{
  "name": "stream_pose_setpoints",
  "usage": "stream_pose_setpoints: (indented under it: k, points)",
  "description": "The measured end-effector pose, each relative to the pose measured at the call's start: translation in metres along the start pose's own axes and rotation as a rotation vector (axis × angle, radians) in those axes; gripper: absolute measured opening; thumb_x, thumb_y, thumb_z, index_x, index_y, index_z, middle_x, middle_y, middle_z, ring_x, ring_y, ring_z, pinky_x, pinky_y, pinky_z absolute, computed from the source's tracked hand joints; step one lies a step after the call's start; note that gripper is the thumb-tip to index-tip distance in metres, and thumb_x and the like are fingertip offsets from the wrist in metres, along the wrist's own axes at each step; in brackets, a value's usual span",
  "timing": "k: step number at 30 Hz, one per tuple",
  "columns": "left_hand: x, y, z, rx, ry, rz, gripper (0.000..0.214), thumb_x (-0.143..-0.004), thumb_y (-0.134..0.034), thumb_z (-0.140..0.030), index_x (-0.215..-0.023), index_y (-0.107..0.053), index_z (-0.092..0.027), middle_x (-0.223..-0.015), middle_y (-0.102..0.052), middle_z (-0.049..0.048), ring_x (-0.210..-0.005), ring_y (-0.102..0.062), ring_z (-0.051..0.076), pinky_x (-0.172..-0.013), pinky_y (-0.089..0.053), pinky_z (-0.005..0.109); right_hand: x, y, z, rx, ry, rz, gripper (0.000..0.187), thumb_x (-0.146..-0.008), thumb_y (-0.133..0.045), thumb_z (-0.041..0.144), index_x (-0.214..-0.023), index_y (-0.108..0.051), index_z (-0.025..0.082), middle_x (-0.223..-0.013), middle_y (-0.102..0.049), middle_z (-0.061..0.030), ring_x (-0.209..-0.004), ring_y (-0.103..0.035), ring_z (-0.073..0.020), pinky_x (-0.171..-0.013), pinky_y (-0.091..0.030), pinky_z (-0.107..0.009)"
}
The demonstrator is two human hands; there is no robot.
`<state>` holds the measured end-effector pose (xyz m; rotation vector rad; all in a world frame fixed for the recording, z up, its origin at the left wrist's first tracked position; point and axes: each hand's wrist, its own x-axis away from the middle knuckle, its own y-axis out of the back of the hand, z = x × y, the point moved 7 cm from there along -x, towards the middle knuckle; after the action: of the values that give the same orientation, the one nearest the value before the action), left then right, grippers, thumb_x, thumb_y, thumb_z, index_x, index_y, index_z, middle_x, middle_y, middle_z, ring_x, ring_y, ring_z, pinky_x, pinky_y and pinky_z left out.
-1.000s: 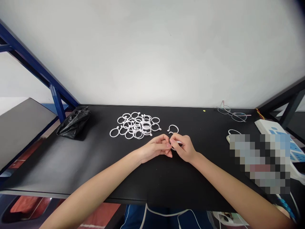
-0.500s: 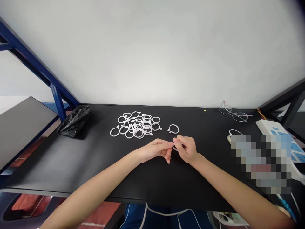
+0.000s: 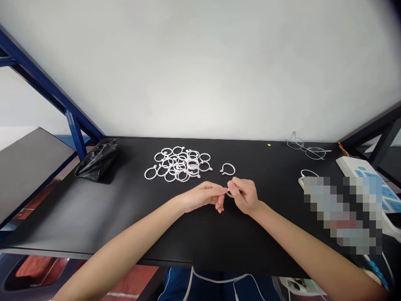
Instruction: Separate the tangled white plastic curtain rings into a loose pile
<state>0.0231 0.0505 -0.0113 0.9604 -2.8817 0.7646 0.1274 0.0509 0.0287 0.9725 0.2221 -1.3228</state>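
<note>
Both of my hands meet over the middle of the black table (image 3: 94,209). My left hand (image 3: 203,197) and my right hand (image 3: 246,194) pinch one small white plastic ring (image 3: 231,193) between their fingertips. Just behind the hands lies a single white ring (image 3: 228,169) with an open clasp. A heap of several white rings (image 3: 178,164) sits further left, near the back of the table.
A crumpled black plastic bag (image 3: 97,161) lies at the table's left end. Wire-framed glasses (image 3: 307,149) rest at the back right, next to a white power strip (image 3: 369,175). A blurred-out patch covers the right side. Blue steel frame bars (image 3: 72,125) rise at the left.
My hands shifted slightly toward me and to the right, still pinching the ring; my left fingers have uncurled a little. The rings on the table have not moved.
</note>
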Motion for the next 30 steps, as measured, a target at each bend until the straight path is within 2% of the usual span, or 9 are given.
stream_pose_setpoints:
  k: [5,7,10,12,15,18,21,26,30]
  points:
    - [-0.004,0.004,0.006,0.048,0.02,-0.053,0.034,-0.088,-0.057,-0.037,-0.067,-0.065,-0.012,-0.057,-0.056,0.0027,-0.06,-0.059,0.015,-0.076,-0.049,0.034,0.0,0.0,-0.006,-0.043,-0.049,0.013,0.028,-0.097,-0.044,0.035,-0.073,-0.05,0.022,-0.05,-0.046,0.0056,-0.038,-0.04,-0.0083,-0.039,-0.033,-0.022]
    - [-0.005,0.012,0.005,0.121,-0.01,-0.14,0.034,-0.088,-0.056,-0.035,-0.064,-0.064,-0.012,-0.055,-0.053,0.0014,-0.058,-0.057,0.014,-0.076,-0.05,0.033,0.0,0.005,-0.012,-0.028,-0.105,-0.05,0.022,-0.097,-0.045,0.037,-0.084,-0.054,0.021,-0.056,-0.053,0.0038,-0.042,-0.047,-0.01,-0.043,-0.04,-0.023]
    - [-0.003,0.031,0.002,0.283,-0.103,-0.335,0.031,-0.088,-0.055,-0.036,-0.069,-0.063,-0.013,-0.056,-0.051,-0.0011,-0.057,-0.053,0.011,-0.072,-0.05,0.028,-0.002,0.015,-0.022,0.043,-0.205,-0.186,0.013,-0.095,-0.049,0.032,-0.093,-0.056,0.021,-0.072,-0.064,-0.0017,-0.059,-0.062,-0.0146,-0.058,-0.052,-0.027]
    - [0.0,0.042,-0.001,0.36,-0.168,-0.443,0.028,-0.088,-0.056,-0.038,-0.075,-0.063,-0.014,-0.057,-0.05,-0.0025,-0.057,-0.052,0.01,-0.071,-0.049,0.025,-0.005,0.016,-0.025,0.133,-0.205,-0.205,0.011,-0.094,-0.052,0.029,-0.095,-0.059,0.021,-0.092,-0.069,-0.0074,-0.082,-0.068,-0.02,-0.077,-0.056,-0.034]
    - [0.003,0.05,-0.003,0.415,-0.212,-0.505,0.024,-0.088,-0.059,-0.039,-0.084,-0.064,-0.015,-0.06,-0.052,-0.0032,-0.058,-0.052,0.009,-0.071,-0.05,0.024,-0.007,0.006,-0.033,0.312,-0.201,-0.069,0.019,-0.092,-0.053,0.028,-0.106,-0.063,0.019,-0.131,-0.059,-0.0149,-0.121,-0.056,-0.0298,-0.101,-0.046,-0.048]
    - [0.003,0.049,-0.001,0.456,-0.206,-0.493,0.022,-0.088,-0.059,-0.037,-0.09,-0.063,-0.016,-0.063,-0.053,-0.0029,-0.059,-0.053,0.009,-0.071,-0.05,0.025,-0.002,-0.008,-0.05,0.435,-0.283,0.118,0.031,-0.09,-0.055,0.03,-0.117,-0.064,0.017,-0.146,-0.046,-0.0172,-0.136,-0.042,-0.0361,-0.107,-0.038,-0.056]
    - [0.004,0.049,0.001,0.488,-0.209,-0.505,0.022,-0.089,-0.058,-0.037,-0.092,-0.063,-0.015,-0.063,-0.053,-0.0025,-0.059,-0.053,0.009,-0.07,-0.05,0.025,0.003,-0.014,-0.058,0.459,-0.314,0.197,0.035,-0.09,-0.055,0.029,-0.122,-0.063,0.017,-0.142,-0.052,-0.0159,-0.134,-0.044,-0.0354,-0.107,-0.037,-0.057]
    - [0.003,0.048,0.001,0.459,-0.178,-0.5,0.024,-0.087,-0.059,-0.037,-0.091,-0.063,-0.014,-0.061,-0.052,-0.0026,-0.057,-0.051,0.009,-0.067,-0.049,0.025,-0.001,-0.01,-0.051,0.398,-0.261,0.145,0.023,-0.089,-0.055,0.023,-0.108,-0.067,0.02,-0.12,-0.068,-0.0102,-0.113,-0.06,-0.0299,-0.096,-0.047,-0.05]
    - [0.001,0.043,-0.001,0.361,-0.138,-0.467,0.02,-0.086,-0.062,-0.034,-0.088,-0.062,-0.014,-0.06,-0.052,-0.0031,-0.057,-0.051,0.009,-0.067,-0.048,0.024,-0.005,-0.007,-0.045,0.355,-0.233,0.123,0.017,-0.087,-0.056,0.016,-0.097,-0.068,0.021,-0.096,-0.073,-0.0062,-0.093,-0.064,-0.0255,-0.083,-0.052,-0.044]
